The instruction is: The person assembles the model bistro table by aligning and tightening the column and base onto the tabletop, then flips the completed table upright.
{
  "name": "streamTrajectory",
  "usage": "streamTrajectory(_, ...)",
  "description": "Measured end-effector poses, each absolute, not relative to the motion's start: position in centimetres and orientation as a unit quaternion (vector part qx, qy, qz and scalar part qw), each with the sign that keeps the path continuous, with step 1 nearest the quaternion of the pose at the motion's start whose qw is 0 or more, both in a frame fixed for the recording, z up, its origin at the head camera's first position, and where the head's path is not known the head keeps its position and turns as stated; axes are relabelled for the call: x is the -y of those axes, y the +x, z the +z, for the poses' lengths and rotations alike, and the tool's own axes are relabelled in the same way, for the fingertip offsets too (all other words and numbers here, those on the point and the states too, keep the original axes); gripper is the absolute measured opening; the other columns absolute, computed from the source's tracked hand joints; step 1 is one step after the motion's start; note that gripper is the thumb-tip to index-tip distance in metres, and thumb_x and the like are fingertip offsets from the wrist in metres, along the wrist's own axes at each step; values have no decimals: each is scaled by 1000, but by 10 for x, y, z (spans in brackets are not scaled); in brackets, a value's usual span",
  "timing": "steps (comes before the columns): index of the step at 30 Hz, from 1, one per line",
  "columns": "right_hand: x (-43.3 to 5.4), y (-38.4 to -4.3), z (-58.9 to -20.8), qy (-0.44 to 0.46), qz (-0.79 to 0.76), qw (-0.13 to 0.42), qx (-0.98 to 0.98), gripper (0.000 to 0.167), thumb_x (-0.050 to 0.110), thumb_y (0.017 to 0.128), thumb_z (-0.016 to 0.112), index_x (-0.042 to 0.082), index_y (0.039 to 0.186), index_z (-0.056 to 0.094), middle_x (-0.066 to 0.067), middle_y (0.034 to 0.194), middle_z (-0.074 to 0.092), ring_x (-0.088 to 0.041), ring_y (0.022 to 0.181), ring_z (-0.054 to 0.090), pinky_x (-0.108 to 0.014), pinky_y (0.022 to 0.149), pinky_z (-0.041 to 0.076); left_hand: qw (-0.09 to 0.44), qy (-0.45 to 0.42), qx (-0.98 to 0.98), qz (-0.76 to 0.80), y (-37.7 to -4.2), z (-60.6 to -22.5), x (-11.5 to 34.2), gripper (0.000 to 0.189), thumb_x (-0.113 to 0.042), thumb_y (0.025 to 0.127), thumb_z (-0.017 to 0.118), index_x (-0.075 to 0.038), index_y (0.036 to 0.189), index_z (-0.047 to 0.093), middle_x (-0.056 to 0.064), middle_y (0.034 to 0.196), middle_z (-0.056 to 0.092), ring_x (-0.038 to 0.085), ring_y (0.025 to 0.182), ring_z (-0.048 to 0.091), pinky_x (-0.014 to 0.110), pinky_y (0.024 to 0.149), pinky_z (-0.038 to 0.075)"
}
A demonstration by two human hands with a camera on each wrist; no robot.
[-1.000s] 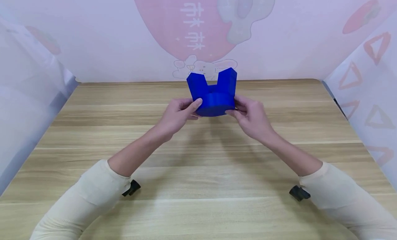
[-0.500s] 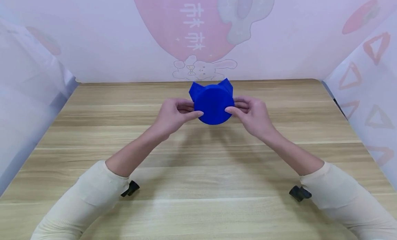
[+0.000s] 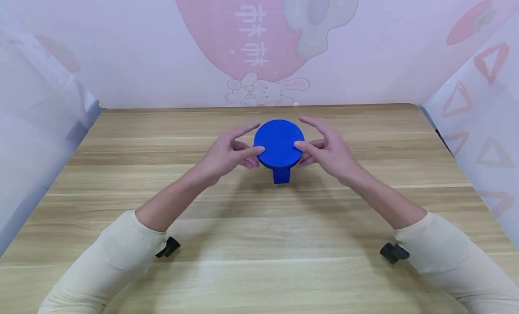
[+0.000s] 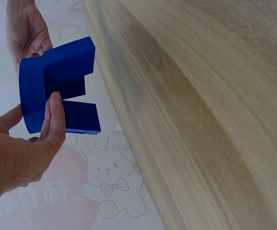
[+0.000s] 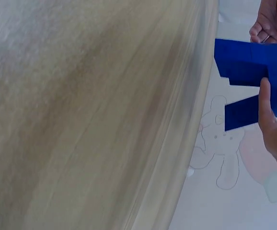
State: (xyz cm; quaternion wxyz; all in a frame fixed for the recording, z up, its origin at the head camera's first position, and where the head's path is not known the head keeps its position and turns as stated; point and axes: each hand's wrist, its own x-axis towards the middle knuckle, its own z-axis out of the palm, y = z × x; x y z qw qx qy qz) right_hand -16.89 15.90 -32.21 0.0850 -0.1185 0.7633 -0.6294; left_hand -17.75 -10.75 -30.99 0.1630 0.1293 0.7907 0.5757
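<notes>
A blue round-topped piece with block-like legs (image 3: 279,142) is held above the table, its flat disc face turned up toward the head camera. One leg shows below the disc there. In the left wrist view several thick legs of the blue piece (image 4: 66,67) stick out from the disc. My left hand (image 3: 225,155) pinches the disc's left edge, thumb on the face and fingers behind. On the opposite edge my right hand (image 3: 331,155) pinches it the same way. Both index fingers are lifted off and extended. In the right wrist view, a finger of the right hand (image 5: 276,139) lies against the legs' side.
Below lies a wood-grain table (image 3: 259,242). A pale printed wall panel (image 3: 142,48) stands along its back edge, with white sheets (image 3: 36,125) at the sides. Black wrist devices (image 3: 168,247) hang under both sleeves.
The blue piece has tipped over, from legs pointing up to disc face up and legs down. Both index fingers have come off it while the thumbs stay on the disc.
</notes>
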Motion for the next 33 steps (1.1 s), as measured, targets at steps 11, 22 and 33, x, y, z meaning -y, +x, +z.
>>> streamTrajectory(11,-174,-171,-325,-199,-592,158,-765,77,-4,95,71,11,162,36,-24,100,70,-49,90,71,-48,83,63,188,185,-789,555,-177,-313,118,78,-7,94,77,-15,161,38,20,98,72,49,95,68,39,85,62)
streamTrajectory(22,-177,-179,-336,-187,-561,176,-787,73,3,95,74,12,159,42,-27,100,73,-48,82,71,-49,72,64,191,180,-795,547,-178,-327,117,77,-5,93,77,-11,160,40,23,94,71,44,86,71,54,81,62)
streamTrajectory(33,-177,-185,-345,-187,-550,189,-792,73,5,94,76,14,159,43,-26,100,74,-45,76,70,-38,60,61,199,168,-798,543,-181,-338,118,77,-7,94,77,-14,160,40,31,99,69,44,85,69,51,76,63)
